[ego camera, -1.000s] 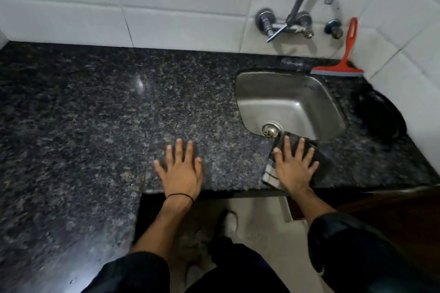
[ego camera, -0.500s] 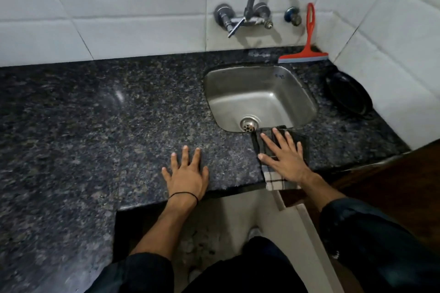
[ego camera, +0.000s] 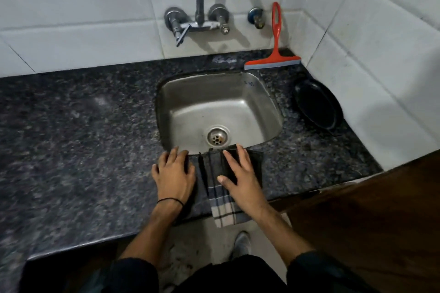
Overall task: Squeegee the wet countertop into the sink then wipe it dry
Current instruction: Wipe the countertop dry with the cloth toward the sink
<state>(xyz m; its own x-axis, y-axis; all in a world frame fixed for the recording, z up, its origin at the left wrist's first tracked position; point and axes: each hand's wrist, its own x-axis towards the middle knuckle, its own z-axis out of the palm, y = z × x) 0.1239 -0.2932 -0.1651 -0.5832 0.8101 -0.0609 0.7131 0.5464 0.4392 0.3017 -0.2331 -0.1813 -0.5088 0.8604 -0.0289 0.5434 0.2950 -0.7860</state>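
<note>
A dark checked cloth [ego camera: 220, 207] lies on the speckled black granite countertop [ego camera: 78, 140], just in front of the steel sink [ego camera: 259, 104], with one end hanging over the front edge. My right hand [ego camera: 240, 181] presses flat on the cloth, fingers spread. My left hand [ego camera: 173, 175] rests flat on the counter right beside the cloth's left edge, fingertips at the sink rim. The red squeegee [ego camera: 273, 57] leans upright against the tiled wall behind the sink, apart from both hands.
A chrome wall tap [ego camera: 202, 7] arches over the sink. A black oval pan [ego camera: 317, 106] lies on the counter to the right, by the corner wall. A dark wooden surface [ego camera: 371, 221] is at lower right. My feet stand on the floor below the counter's edge.
My left hand has slid right along the counter front until it sits next to the cloth. My right hand stays pressed on the cloth. The view has shifted so the sink is nearer the centre.
</note>
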